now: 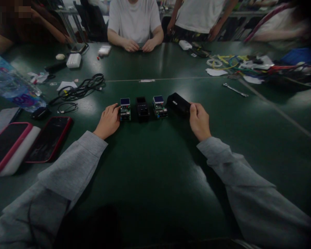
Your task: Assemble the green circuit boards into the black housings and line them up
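A row of small electronics stands in front of me on the dark green table (155,166). At its left end is a circuit board with a small screen (125,113), and my left hand (109,121) lies beside it, fingertips at its left edge. A black handheld device with buttons (142,107) comes after it, then a second circuit board with a screen (160,108). Rightmost is a black oblong case (180,104) with a small pale label. My right hand (200,121) grips this case at its right end, thumb on top.
To the left lie a red-edged phone (50,138), a pink-cased phone (9,147), a plastic bottle (18,91) and coiled black cables (84,86). A wrench (235,90) and tangled wires (230,62) lie at the right. Several people are across the table.
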